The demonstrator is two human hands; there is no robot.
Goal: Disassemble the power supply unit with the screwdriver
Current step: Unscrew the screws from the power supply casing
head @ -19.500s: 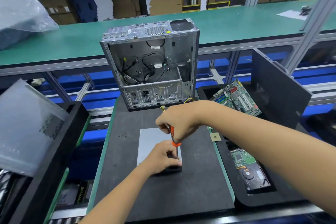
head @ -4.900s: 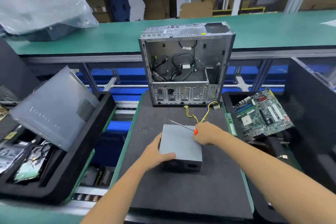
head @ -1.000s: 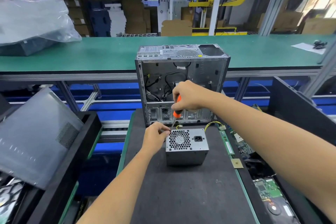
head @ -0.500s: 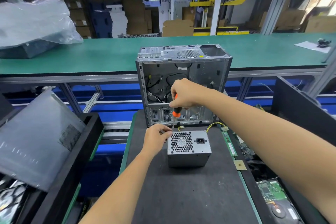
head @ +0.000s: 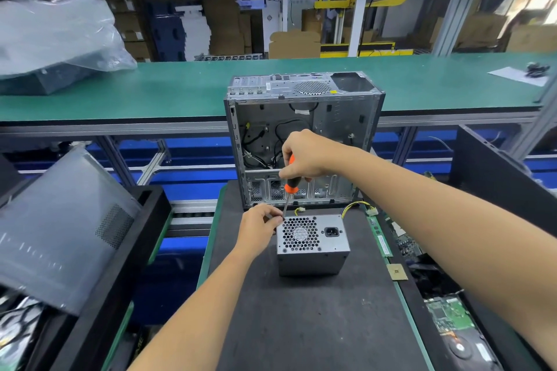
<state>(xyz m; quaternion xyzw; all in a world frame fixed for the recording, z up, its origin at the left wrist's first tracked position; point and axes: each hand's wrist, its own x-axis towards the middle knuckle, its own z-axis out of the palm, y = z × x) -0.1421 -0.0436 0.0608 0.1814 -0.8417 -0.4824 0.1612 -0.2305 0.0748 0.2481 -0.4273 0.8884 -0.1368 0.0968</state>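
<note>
Right hand [head: 304, 156] holds screwdriver [head: 290, 187] at power supply unit [head: 313, 242] corner

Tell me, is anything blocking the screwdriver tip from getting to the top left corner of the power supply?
Nothing visible does. The right hand grips the screwdriver, whose shaft slants down to the upper left corner of the power supply unit. The left hand pinches at the shaft's tip beside that corner, steadying rather than blocking it.

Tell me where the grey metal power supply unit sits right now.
In the head view, the grey metal power supply unit stands at the centre of the black mat, just in front of the open computer case.
</note>
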